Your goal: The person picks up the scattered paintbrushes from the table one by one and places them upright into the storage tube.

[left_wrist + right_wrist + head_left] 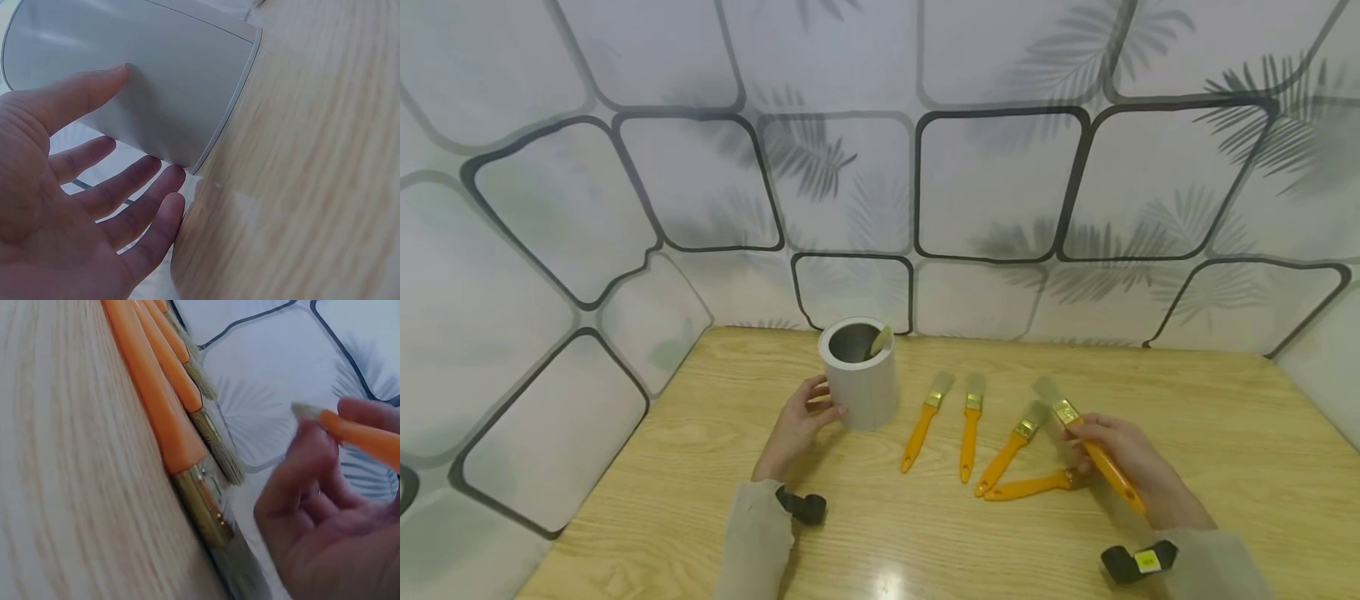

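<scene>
My left hand (801,423) is beside a white cylindrical holder (867,392). In the left wrist view, the thumb and fingertips rest lightly on its wall, with the fingers only slightly bent. Light bristles of a brush (882,341) show inside the holder's mouth; the rest of that brush is hidden. Between thumb and fingers, my right hand (1123,458) pinches a paintbrush (1105,465) with an orange handle, near its gold ferrule, bristles pointing up and away. Beneath this hand lies another paintbrush (1026,487), its bristle end covered in the head view but visible in the right wrist view (203,500).
Three more orange paintbrushes (919,433) lie on the wooden table (850,533) between the hands, bristles toward the back. A patterned wall covering (992,183) rises behind the table and along its left side.
</scene>
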`<action>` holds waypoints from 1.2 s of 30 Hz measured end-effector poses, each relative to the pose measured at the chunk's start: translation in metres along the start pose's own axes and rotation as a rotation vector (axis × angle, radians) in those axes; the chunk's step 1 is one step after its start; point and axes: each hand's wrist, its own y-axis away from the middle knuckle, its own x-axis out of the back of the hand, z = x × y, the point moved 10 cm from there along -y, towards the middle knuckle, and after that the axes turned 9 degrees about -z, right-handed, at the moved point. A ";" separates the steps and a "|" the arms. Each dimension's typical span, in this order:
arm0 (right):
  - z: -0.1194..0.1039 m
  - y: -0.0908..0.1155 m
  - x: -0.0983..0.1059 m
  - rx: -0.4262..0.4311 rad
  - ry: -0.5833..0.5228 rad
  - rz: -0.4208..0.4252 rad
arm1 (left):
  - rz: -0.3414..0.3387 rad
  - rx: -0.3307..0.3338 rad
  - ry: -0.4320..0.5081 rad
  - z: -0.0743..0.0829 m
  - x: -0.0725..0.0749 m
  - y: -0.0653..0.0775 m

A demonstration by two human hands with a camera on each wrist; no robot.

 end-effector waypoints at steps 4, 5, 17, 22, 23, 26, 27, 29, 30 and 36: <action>0.000 0.006 0.012 -0.044 0.003 0.169 | -0.003 -0.003 -0.005 -0.001 0.000 0.000; 0.000 0.008 0.014 -0.050 -0.030 0.194 | -0.004 -0.004 -0.004 -0.001 0.000 0.000; -0.001 0.006 0.013 0.008 -0.249 0.204 | -0.005 -0.026 -0.002 -0.004 0.000 -0.002; -0.001 0.003 0.012 0.009 -0.295 0.190 | -0.006 -0.026 0.003 -0.003 0.000 -0.003; 0.000 0.004 0.012 0.001 -0.311 0.193 | -0.003 -0.024 0.007 -0.003 0.000 -0.003; 0.001 0.004 0.012 -0.020 -0.340 0.202 | 0.000 -0.022 0.006 -0.003 -0.001 -0.003; 0.001 0.004 0.012 -0.026 -0.337 0.203 | 0.000 -0.025 0.000 -0.003 -0.001 -0.003; 0.000 0.003 0.011 -0.020 -0.338 0.199 | 0.002 -0.026 -0.002 -0.003 -0.001 -0.003; -0.002 0.003 0.010 -0.010 -0.336 0.196 | 0.002 -0.027 -0.005 -0.002 -0.001 -0.003; -0.011 -0.003 0.003 0.074 -0.407 0.152 | -0.002 -0.033 -0.008 -0.002 -0.001 -0.001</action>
